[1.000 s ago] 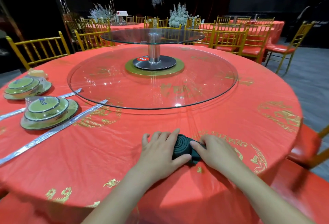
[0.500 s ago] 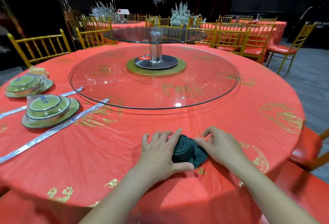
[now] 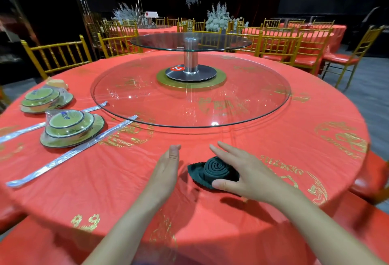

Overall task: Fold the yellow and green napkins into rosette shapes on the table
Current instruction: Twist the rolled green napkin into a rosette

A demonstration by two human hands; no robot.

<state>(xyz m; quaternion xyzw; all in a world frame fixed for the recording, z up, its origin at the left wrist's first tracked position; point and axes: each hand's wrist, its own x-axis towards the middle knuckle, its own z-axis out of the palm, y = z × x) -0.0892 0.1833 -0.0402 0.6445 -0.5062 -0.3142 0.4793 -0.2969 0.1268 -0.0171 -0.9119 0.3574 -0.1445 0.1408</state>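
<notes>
Head view: the landmark is the glass turntable [image 3: 147, 100] at the centre of the red-clothed table [image 3: 305, 149]. Left of the turntable, near its rim, lie two wrapped dish sets [image 3: 71, 128] and wrapped chopstick packs [image 3: 69, 155]. In front of the turntable's near rim, left of centre, the left hand [image 3: 166, 172] stands on edge with straight fingers and a raised thumb. It holds nothing and is just beside the green napkin [image 3: 212, 170], not touching it. The napkin sits on the cloth directly in front of the turntable's near rim. It forms a tight spiral coil standing on a flared, leaf-like base. The right hand [image 3: 250, 172] lies spread and straight-fingered against the napkin's right side, with the thumb touching the near edge of the base. No finger curls round it. The yellow napkin is not in view.

Judgement: the green rosette appears formed, and the step in hand is final settling. The next move likely calls for checking that the coil holds unaided. After that, the yellow napkin must be located and laid out in front of the turntable.
</notes>
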